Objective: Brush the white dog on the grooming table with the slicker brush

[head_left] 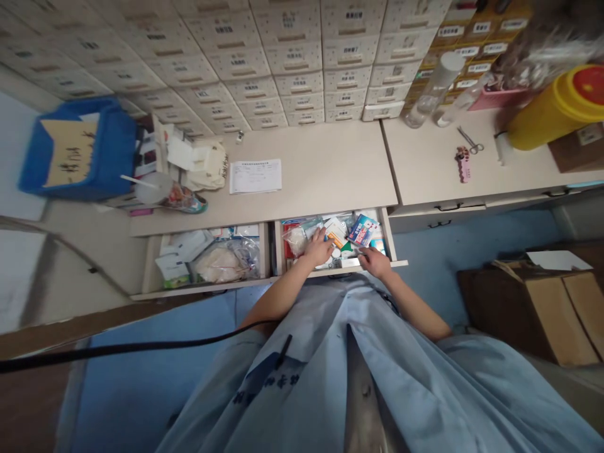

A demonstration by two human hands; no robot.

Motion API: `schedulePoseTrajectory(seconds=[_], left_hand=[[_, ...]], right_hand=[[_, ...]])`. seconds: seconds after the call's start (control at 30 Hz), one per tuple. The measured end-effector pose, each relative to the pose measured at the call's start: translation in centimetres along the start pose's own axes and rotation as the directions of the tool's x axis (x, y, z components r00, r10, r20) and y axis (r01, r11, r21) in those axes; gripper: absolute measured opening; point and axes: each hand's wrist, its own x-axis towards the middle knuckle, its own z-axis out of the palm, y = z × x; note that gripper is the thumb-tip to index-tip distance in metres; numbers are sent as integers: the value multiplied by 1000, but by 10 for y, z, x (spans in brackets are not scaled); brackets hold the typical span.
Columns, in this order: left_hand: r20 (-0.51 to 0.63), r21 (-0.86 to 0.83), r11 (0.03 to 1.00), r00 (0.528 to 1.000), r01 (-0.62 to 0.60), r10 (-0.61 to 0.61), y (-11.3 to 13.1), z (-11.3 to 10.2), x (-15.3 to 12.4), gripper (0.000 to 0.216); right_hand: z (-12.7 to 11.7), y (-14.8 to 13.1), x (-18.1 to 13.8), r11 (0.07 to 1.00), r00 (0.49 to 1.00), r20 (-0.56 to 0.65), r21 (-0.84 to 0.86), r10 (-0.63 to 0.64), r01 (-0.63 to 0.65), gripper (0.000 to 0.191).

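Both my hands reach into an open drawer (391,242) under the counter, packed with small medicine boxes and plastic packets. My left hand (318,247) lies on the packets near the drawer's middle, fingers stretched forward and slightly spread. My right hand (374,259) rests at the drawer's front edge, fingers curled down among the packets; whether they grip anything is hidden. A blue and white box (362,229) leans just beyond my right hand. A white packet (296,239) lies left of my left hand.
A second open drawer (151,267) to the left holds bags and boxes. On the counter (330,170) lie a printed sheet (255,175), a blue bin (78,151), scissors (469,141), bottles (434,88) and a yellow container (557,110). Cardboard boxes (542,308) stand at right.
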Motion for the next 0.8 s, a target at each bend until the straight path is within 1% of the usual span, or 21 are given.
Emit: schedulePoseTrajectory(seconds=[0.07, 0.1, 0.17, 0.23, 0.3, 0.4, 0.47, 0.53, 0.6, 0.63, 0.7, 0.77, 0.8], left_hand=[[33, 47, 998, 999, 37, -38, 3, 4, 5, 36], [28, 68, 996, 998, 54, -56, 2, 7, 4, 34], [-22, 82, 994, 997, 77, -75, -3, 11, -1, 32], [-100, 62, 992, 990, 108, -102, -8, 15, -8, 31], [-168, 29, 990, 977, 140, -133, -12, 17, -14, 32], [-237, -18, 983, 954, 182, -181, -15, 22, -19, 32], [-282, -51, 978, 937, 201, -208, -17, 26, -23, 32], [-327, -81, 974, 918, 211, -226, -19, 31, -27, 33], [-364, -109, 967, 896, 229, -253, -22, 37, -31, 35], [-379, -121, 963, 885, 241, -269, -23, 39, -33, 36], [-404, -145, 954, 864, 262, -299, -24, 43, -37, 37], [-418, -158, 949, 853, 271, -313, -25, 47, -41, 37], [-422, -164, 947, 848, 275, -320, -25, 48, -42, 36]], right_hand=[[3, 5, 9, 996, 999, 9, 84, -41, 40, 39], [5, 7, 14, 988, 999, -4, 146, -44, 44, 45], [12, 9, 25, 950, 998, -58, 312, -6, 23, 60], [20, 10, 33, 874, 992, -114, 486, 61, 2, 72], [27, 10, 38, 789, 978, -169, 614, 118, 11, 79], [31, 11, 39, 698, 950, -254, 714, 184, 56, 82], [30, 12, 38, 679, 938, -275, 732, 212, 61, 80], [27, 10, 35, 725, 933, -282, 688, 225, 33, 77], [24, 4, 32, 821, 930, -298, 570, 215, -7, 69], [22, -2, 32, 870, 935, -299, 493, 190, -19, 63], [18, -15, 32, 946, 965, -252, 325, 78, 9, 53], [15, -33, 35, 982, 987, -138, 153, -88, 109, 48], [13, -43, 38, 984, 985, -67, 67, -161, 166, 46]])
